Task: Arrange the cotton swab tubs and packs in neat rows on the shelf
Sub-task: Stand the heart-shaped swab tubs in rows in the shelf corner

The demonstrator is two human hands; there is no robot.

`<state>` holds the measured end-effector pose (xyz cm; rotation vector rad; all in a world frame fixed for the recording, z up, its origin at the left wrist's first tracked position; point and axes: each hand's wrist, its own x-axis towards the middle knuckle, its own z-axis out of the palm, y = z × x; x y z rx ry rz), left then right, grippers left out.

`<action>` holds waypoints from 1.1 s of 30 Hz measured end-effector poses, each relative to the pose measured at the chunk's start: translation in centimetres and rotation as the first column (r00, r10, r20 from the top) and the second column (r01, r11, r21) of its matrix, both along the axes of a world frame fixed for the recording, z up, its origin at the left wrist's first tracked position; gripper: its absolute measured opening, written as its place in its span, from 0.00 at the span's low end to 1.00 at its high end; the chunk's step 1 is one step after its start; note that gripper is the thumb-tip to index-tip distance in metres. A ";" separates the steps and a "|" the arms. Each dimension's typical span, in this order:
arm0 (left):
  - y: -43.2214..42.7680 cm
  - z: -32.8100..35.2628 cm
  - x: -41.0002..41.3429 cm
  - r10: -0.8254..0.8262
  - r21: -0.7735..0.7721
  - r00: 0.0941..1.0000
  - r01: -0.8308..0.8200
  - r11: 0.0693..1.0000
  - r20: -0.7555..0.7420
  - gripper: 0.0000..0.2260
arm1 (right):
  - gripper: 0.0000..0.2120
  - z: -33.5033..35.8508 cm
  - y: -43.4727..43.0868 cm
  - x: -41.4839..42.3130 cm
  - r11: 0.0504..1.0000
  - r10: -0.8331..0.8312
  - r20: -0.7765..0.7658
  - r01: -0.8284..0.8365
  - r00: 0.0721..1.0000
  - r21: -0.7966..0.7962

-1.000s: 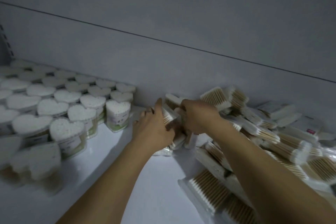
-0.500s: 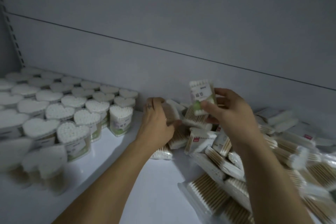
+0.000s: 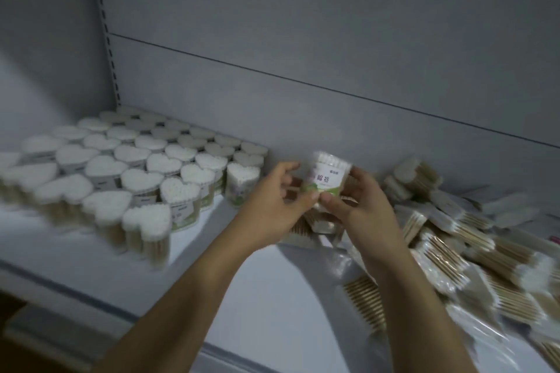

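A clear pack (image 3: 328,175), white tips up top and a green-edged label, was pinched upright by the left hand (image 3: 272,206) and right hand (image 3: 362,206). Heart-shaped tubs (image 3: 151,166) were lined up left of them.

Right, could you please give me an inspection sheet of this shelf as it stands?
Surface: white shelf, bare in the middle.
Job's things: heart-shaped tubs in rows, left; labelled pack held upright.
Clutter: loose packs heaped, right.
Grippers: left hand and right hand both hold the pack, fingers curled at its lower part.
Cables: nothing seen.
Surroundings: grey back panel, slotted upright at left.
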<state>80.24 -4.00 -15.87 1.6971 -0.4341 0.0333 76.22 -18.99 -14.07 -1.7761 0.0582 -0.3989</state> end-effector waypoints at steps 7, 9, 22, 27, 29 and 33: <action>5.1 -4.7 -2.3 0.219 0.097 0.973 -0.212 0.972 -0.073 0.23 | 0.26 -0.9 5.3 0.6 0.905 0.187 -0.163 -0.234 0.969 -0.354; 5.9 -5.3 -3.0 0.291 0.180 0.957 -0.285 0.941 -0.006 0.23 | 0.27 -0.6 6.3 1.1 0.870 0.168 -0.194 -0.238 0.967 -0.433; 6.3 -6.2 -4.1 0.489 0.347 0.833 -0.553 0.758 0.258 0.24 | 0.27 -3.9 8.8 3.3 0.802 0.178 -0.057 -0.178 0.982 -0.571; 6.3 -5.8 -4.3 0.486 0.332 0.826 -0.561 0.758 0.285 0.17 | 0.28 -4.9 9.2 2.4 0.747 0.103 0.065 -0.034 0.993 -0.664; 6.4 -5.7 -4.3 0.476 0.342 0.831 -0.554 0.759 0.290 0.17 | 0.22 -4.4 9.5 2.0 0.744 0.084 0.180 0.058 0.980 -0.666; 6.5 -5.5 -4.3 0.439 0.371 0.847 -0.528 0.764 0.300 0.15 | 0.17 -4.5 10.0 1.7 0.709 0.077 0.240 0.116 0.968 -0.695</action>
